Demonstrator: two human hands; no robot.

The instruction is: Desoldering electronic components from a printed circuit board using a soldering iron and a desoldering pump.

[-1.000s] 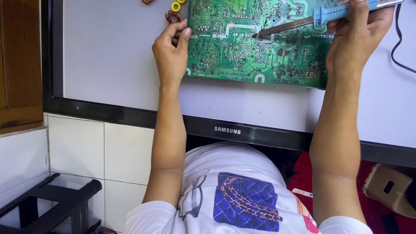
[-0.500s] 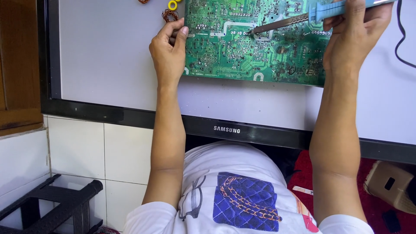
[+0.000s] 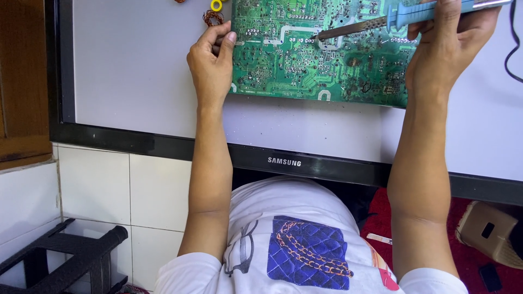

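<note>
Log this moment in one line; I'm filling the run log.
left hand: steadies circuit board edge | right hand: holds soldering iron, tip on board | surface: flat screen

I see a green circuit board [image 3: 305, 60] speckled with silver solder dots and pale traces. The soldering iron [image 3: 403, 19] has a blue handle and a dark metal shaft. The screen [image 3: 136, 71] is pale grey inside a black frame. A yellow ring [image 3: 216, 5] sits by a coppery brown coil [image 3: 212, 18]. My T-shirt [image 3: 294, 239] is white with a blue quilted patch and a chain pattern.
</note>
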